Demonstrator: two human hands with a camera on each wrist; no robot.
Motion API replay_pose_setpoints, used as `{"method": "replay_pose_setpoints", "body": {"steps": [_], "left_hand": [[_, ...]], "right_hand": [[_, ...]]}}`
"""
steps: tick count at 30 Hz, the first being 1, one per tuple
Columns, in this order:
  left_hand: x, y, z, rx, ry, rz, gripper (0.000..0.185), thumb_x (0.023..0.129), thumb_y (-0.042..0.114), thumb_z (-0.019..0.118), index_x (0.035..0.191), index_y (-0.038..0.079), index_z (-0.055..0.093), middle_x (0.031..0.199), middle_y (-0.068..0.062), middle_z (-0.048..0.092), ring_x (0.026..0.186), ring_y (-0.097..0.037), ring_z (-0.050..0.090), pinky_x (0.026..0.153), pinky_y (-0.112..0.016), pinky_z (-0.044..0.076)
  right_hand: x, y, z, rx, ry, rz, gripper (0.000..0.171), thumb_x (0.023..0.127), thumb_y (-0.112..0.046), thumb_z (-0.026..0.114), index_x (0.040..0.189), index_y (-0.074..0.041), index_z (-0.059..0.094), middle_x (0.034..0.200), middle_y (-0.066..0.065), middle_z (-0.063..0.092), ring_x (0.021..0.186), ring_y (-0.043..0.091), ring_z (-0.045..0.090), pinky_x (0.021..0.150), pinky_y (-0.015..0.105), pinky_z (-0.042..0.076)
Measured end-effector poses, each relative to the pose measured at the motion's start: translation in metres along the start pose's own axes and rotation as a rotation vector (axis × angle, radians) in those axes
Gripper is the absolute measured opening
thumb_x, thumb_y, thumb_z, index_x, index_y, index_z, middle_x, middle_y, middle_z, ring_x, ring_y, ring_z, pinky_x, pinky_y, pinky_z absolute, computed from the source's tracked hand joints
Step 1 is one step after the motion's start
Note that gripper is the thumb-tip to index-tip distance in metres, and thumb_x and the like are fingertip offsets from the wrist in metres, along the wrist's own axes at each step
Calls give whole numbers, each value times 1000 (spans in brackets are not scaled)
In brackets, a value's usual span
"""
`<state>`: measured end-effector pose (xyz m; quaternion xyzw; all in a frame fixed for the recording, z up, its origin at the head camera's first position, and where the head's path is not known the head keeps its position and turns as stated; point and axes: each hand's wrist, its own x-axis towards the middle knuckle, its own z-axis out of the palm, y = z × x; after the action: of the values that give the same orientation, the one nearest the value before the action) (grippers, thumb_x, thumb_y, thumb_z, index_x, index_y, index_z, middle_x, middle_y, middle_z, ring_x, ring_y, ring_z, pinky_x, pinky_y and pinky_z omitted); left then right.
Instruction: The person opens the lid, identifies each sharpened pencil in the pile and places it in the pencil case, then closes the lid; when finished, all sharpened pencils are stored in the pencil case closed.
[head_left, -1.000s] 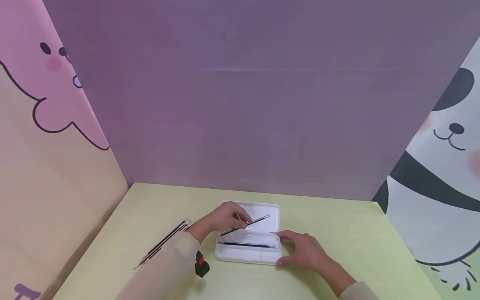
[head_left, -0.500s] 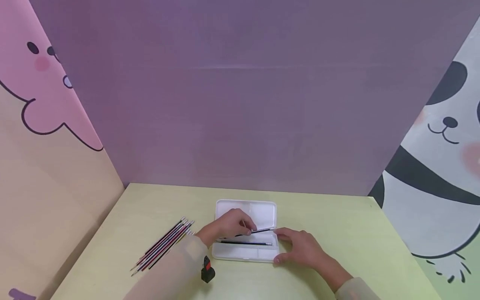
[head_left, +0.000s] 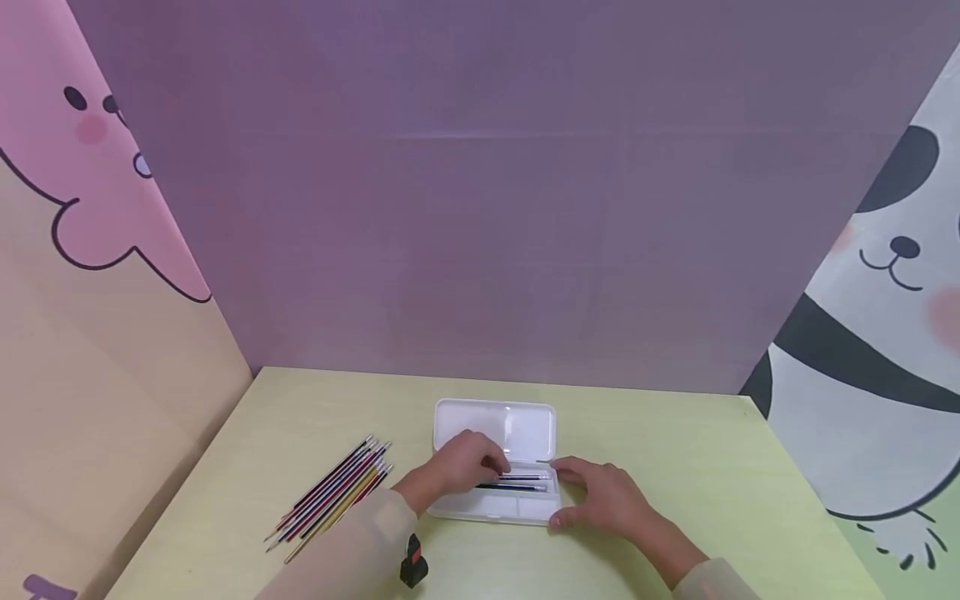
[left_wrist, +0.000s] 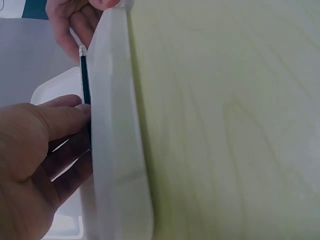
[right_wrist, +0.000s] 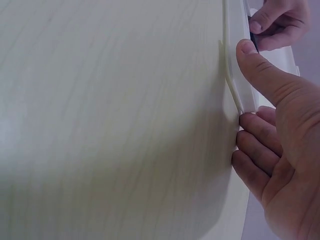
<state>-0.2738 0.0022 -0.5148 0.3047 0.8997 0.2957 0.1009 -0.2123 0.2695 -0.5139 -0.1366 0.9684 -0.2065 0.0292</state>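
An open white pencil case [head_left: 495, 512] lies on the table with its lid [head_left: 472, 414] folded back. Two dark pencils lie lengthwise in its tray: a rear pencil [head_left: 534, 477] and a front pencil [head_left: 521, 487]. My left hand [head_left: 456, 463] is over the tray, its thumb and fingers pinching a dark pencil [left_wrist: 85, 80] low inside the case, as the left wrist view shows. That hand covers the pencils' left parts. My right hand [head_left: 609, 500] grips the case's right end, thumb at the front corner and fingers at the back; the right wrist view shows its thumb [right_wrist: 260, 67] on the rim.
Several striped and gold pencils [head_left: 337, 492] lie in a slanting bundle left of the case, beside my left sleeve [head_left: 352, 542]. A small black and red device [head_left: 414, 562] is at the left wrist. A purple wall [head_left: 495, 250] stands behind the table [head_left: 675, 450].
My left hand has lowered the tilted pencil from above the lid into the tray, behind the other pencil. The right hand keeps its grip on the case end.
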Motion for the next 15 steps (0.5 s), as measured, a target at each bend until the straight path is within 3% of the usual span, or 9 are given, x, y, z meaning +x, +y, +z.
{"method": "replay_pose_setpoints", "body": {"steps": [9, 15], "left_hand": [[-3, 4, 4, 64, 29, -2, 15, 89, 6, 79, 99, 17, 82, 88, 9, 74, 80, -1, 58, 82, -19, 52], [-4, 7, 3, 111, 11, -12, 15, 89, 7, 79, 99, 17, 82, 89, 9, 74, 80, -2, 57, 82, -20, 52]], "right_hand": [[2, 2, 2, 1, 6, -10, 87, 58, -61, 92, 133, -25, 66, 124, -9, 74, 113, 31, 67, 98, 52, 49], [1, 0, 1, 6, 11, -2, 87, 58, -60, 92, 133, -26, 66, 124, -8, 74, 114, 32, 68, 98, 53, 49]]}}
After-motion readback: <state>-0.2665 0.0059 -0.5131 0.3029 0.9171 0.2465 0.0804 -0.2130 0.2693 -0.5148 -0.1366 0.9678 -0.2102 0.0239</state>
